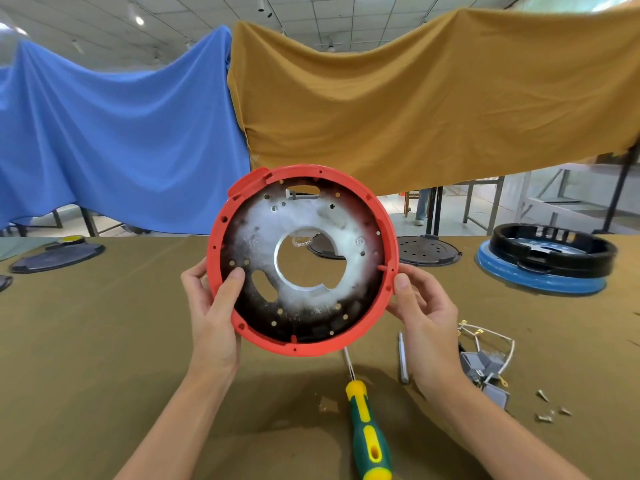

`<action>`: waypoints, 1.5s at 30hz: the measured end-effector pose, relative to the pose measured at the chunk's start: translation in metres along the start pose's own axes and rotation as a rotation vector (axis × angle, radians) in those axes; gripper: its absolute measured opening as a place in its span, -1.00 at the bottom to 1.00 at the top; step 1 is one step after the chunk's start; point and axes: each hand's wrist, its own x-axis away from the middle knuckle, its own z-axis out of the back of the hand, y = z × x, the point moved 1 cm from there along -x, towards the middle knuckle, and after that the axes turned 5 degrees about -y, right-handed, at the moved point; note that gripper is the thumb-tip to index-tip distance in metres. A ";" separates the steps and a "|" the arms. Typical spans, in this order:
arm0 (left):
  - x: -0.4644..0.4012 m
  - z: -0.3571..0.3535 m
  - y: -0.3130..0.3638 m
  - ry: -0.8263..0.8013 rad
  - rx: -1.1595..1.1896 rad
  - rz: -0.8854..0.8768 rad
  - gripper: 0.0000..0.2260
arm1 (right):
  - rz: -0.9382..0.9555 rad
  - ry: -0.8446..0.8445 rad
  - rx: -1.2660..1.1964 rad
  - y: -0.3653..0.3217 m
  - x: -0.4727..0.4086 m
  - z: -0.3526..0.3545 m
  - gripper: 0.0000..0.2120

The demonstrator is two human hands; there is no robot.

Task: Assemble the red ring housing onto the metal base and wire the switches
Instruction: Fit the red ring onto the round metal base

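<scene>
Red ring housing (367, 336) with the metal base (311, 271) seated inside was held upright above the tabletop (104, 341), between both hands. Left hand (211, 306) gripped its left rim, thumb across the metal; right hand (424, 313) pinched the right rim. Switches (485, 368) lay near right.

I see a counter (104, 341) draped in olive-brown cloth. Behind it hang a wide blue fabric sheet (121, 133) on the left and a mustard-yellow fabric sheet (415, 109) on the right, their edges meeting. Above them runs a white tiled ceiling (346, 19) with round lamps lit. Under the sheets I make out dark metal table legs (434, 209) on a pale floor (457, 209).
</scene>
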 end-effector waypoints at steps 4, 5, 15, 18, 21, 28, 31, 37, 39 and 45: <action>0.002 0.001 0.000 -0.039 0.000 0.015 -0.72 | 0.011 0.054 0.046 0.001 -0.001 0.000 -0.74; 0.003 0.000 0.001 -0.048 -0.003 0.016 -0.70 | 0.014 0.065 0.062 0.001 -0.001 0.000 -0.74; 0.005 -0.002 0.002 -0.064 0.053 0.068 -0.68 | 0.047 0.168 0.183 0.002 0.001 0.002 -0.76; 0.004 -0.001 0.003 -0.059 0.066 0.080 -0.68 | 0.061 0.188 0.210 0.001 0.001 0.001 -0.73; 0.003 -0.001 0.002 -0.055 0.108 0.113 -0.72 | 0.081 0.181 0.240 0.000 0.001 0.002 -0.70; 0.001 0.000 0.000 -0.028 0.153 0.187 -0.70 | 0.059 0.161 0.293 0.001 -0.001 0.005 -0.73; -0.002 0.001 0.004 -0.161 0.144 0.280 -0.67 | 0.028 0.175 0.309 0.003 -0.002 0.006 -0.71; -0.012 0.014 0.015 -0.182 -0.019 0.206 -0.61 | -0.088 0.008 0.275 0.010 -0.004 -0.001 -0.68; -0.014 0.015 0.019 -0.135 -0.098 0.115 -0.71 | -0.151 -0.047 0.277 0.010 -0.002 -0.007 -0.72; -0.006 0.013 0.033 -0.062 -0.695 -0.267 -0.65 | -0.346 -0.334 0.858 -0.009 0.006 -0.007 -0.66</action>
